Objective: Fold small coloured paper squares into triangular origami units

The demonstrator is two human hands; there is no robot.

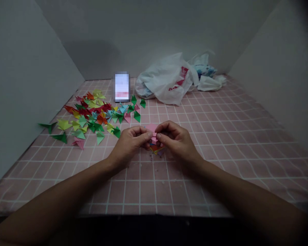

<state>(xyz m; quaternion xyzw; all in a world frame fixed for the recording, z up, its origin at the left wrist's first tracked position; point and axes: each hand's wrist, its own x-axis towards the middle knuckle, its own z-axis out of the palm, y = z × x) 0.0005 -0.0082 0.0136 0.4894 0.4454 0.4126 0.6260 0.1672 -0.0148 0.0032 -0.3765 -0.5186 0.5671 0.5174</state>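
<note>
My left hand (132, 140) and my right hand (175, 138) meet at the middle of the table, fingers pinched together on a small pink paper piece (152, 130) that they hold between them. Just under the hands lies a small stack of coloured paper squares (156, 148), mostly hidden by my fingers. A spread of several folded paper triangles (94, 114) in green, yellow, red, blue and pink lies to the left of my left hand.
The table wears a pink grid-pattern cloth (220, 136). A phone (122, 87) stands upright at the back. White plastic bags (169, 80) lie at the back right. Grey walls close in on the left, back and right.
</note>
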